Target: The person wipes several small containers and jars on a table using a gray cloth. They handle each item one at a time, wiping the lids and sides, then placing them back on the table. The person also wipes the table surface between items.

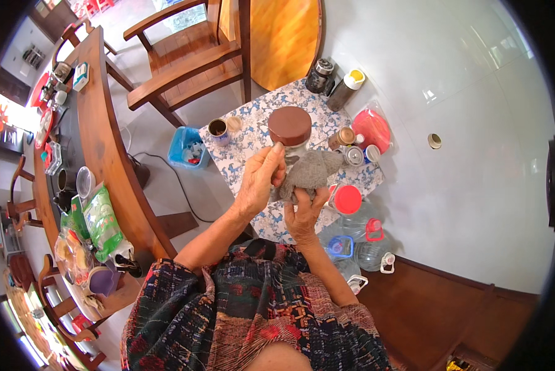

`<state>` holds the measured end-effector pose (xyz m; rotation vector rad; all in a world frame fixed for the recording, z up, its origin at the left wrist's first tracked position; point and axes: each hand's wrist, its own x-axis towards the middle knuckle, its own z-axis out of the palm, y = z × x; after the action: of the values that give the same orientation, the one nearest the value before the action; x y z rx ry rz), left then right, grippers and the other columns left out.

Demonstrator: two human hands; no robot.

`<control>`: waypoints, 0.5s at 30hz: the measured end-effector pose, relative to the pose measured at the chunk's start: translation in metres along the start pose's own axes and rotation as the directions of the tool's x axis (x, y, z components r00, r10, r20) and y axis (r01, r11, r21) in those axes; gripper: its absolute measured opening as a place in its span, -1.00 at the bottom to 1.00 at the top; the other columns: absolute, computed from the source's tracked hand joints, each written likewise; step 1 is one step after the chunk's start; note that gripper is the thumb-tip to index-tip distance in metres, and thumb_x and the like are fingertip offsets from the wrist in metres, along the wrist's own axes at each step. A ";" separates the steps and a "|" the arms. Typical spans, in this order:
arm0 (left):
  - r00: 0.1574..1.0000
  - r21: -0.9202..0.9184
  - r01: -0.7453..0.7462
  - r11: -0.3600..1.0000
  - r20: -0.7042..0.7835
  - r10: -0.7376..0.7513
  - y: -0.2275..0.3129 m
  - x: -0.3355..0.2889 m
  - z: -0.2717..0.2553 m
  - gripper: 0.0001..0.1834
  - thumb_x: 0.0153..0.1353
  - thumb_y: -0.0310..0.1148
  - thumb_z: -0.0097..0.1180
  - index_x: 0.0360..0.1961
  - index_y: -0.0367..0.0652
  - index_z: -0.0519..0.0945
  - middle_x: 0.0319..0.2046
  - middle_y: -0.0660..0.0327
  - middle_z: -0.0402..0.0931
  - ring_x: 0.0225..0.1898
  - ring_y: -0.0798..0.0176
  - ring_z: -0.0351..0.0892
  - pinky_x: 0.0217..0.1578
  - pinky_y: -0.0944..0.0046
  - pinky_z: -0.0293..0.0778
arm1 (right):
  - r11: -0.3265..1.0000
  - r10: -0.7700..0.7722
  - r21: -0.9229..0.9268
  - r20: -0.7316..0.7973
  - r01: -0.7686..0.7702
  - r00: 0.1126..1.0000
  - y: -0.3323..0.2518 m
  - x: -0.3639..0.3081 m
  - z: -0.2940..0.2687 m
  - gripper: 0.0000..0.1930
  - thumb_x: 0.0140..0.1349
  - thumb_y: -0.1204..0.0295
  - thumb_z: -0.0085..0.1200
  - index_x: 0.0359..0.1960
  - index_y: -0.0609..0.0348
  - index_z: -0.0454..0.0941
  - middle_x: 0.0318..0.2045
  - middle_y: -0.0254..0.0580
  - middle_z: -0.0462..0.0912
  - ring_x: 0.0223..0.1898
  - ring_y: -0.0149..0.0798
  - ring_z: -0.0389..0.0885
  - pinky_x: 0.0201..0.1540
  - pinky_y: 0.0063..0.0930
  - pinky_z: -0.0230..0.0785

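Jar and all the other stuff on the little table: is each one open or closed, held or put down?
Jar: brown lid on, held up in the left hand.
Cloth: grey, bunched against the jar, gripped by the right hand.
Mug: open, standing on the table.
Bottle: capped, upright.
Tub: red lid on.
Blue bin: open, on the floor.
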<state>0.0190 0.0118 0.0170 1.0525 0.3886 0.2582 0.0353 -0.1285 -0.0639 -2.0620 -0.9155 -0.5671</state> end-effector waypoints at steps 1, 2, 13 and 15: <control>1.000 -0.025 -0.013 1.000 -0.011 0.013 0.003 0.002 -0.002 -0.55 0.35 -0.02 -0.13 -0.57 -0.11 0.35 -0.67 0.38 0.24 -0.63 0.51 0.15 -0.59 0.49 0.12 | 0.987 0.127 0.101 0.010 -0.127 0.992 0.004 -0.005 0.001 -0.56 -0.06 0.58 0.10 -0.05 0.20 0.38 0.04 0.12 0.21 0.07 0.19 0.22 0.13 -0.04 0.12; 1.000 -0.050 -0.025 0.998 -0.018 0.024 0.006 0.003 -0.005 -0.56 0.35 -0.02 -0.13 -0.56 -0.11 0.35 -0.66 0.38 0.24 -0.62 0.51 0.15 -0.58 0.49 0.12 | 0.948 0.251 0.197 0.032 -0.252 0.968 0.008 -0.011 0.004 -0.53 -0.07 0.58 0.11 -0.03 0.21 0.37 0.04 0.11 0.20 0.08 0.17 0.23 0.13 -0.07 0.12; 0.996 -0.101 -0.090 0.991 -0.019 0.089 0.024 -0.008 -0.004 -0.60 0.37 -0.05 -0.15 -0.51 -0.10 0.31 -0.68 0.33 0.18 -0.64 0.44 0.08 -0.54 0.41 0.08 | -0.607 0.432 0.629 0.774 -0.486 0.463 0.054 0.003 0.019 -0.63 0.35 0.18 -0.19 0.10 0.07 0.29 -0.06 -0.14 0.48 -0.10 -0.16 0.52 -0.24 -0.22 0.51; 0.995 -0.114 -0.104 0.988 -0.002 0.105 0.028 -0.011 -0.008 -0.60 0.36 -0.04 -0.15 -0.50 -0.11 0.31 -0.68 0.34 0.17 -0.65 0.44 0.07 -0.55 0.40 0.07 | -0.628 0.453 0.561 0.827 -0.540 0.332 0.034 0.018 0.003 -0.63 0.35 0.14 -0.19 0.06 0.09 0.35 -0.09 -0.15 0.51 -0.15 -0.20 0.55 -0.29 -0.24 0.52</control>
<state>0.0049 0.0267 0.0399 0.9616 0.3115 0.3676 0.0730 -0.1331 -0.0707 -0.6115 0.3082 0.8590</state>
